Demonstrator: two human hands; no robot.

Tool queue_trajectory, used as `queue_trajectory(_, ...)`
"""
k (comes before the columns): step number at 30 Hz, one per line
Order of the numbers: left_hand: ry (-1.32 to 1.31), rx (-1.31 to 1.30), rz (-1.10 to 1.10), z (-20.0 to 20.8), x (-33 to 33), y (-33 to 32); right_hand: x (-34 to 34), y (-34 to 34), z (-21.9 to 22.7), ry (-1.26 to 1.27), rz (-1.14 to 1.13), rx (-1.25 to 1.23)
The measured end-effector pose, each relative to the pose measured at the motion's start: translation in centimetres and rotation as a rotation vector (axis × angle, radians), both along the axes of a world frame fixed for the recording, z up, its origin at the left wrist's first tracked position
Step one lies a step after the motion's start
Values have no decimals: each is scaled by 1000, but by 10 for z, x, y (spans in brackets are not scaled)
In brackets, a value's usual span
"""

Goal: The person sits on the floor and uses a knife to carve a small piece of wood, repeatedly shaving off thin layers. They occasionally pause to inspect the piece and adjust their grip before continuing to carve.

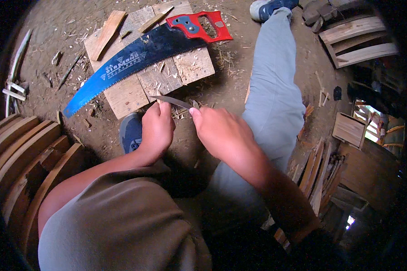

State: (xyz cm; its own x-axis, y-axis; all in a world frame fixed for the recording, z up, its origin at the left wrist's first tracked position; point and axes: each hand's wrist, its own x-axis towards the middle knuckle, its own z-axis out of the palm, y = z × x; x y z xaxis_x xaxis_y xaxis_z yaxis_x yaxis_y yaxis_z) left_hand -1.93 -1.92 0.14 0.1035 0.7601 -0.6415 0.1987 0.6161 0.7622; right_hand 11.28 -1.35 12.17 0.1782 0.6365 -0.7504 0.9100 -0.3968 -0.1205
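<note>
A knife (172,100) is in my right hand (224,133), its fingers closed around the handle, which they mostly hide. The blade slants left and reaches just above the thumb of my left hand (158,125). That hand is closed in a pinch on a small pale piece of wood (158,101), of which only a tip shows by the blade. Beyond both hands, a low platform of wooden boards (122,99) lies on the ground, scattered with shavings. Across it rests a hand saw (140,56) with a blue-black blade and a red handle.
A wood offcut (108,34) and a thin stick (156,19) lie on the platform. Curved wooden slats (25,149) stand at the left. My outstretched leg (276,77) borders the work area on the right, with stacked wood strips (319,174) beyond it. Shavings litter the dirt floor.
</note>
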Motion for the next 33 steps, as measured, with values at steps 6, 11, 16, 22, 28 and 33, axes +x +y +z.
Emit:
queue_trajectory(6, 62, 20, -23, 0, 1, 2, 3, 6, -3, -33, 78, 10)
queue_trajectory(11, 67, 42, -47, 3, 2, 2, -1, -1, -21, -79, 83, 86)
queue_trajectory(16, -7, 8, 0, 0, 2, 1, 0, 7, -29, -26, 48, 99)
queue_trajectory(22, -120, -61, 64, -3, -1, 0, 6, 9, -5, 17, 64, 17)
queue_trajectory(28, -220, -49, 105, -14, -2, -4, 8, 2, -6, 11, 103, 5)
queue_trajectory(33, -288, -87, 117, -10, -2, -3, -2, -9, -11, -61, 73, 72)
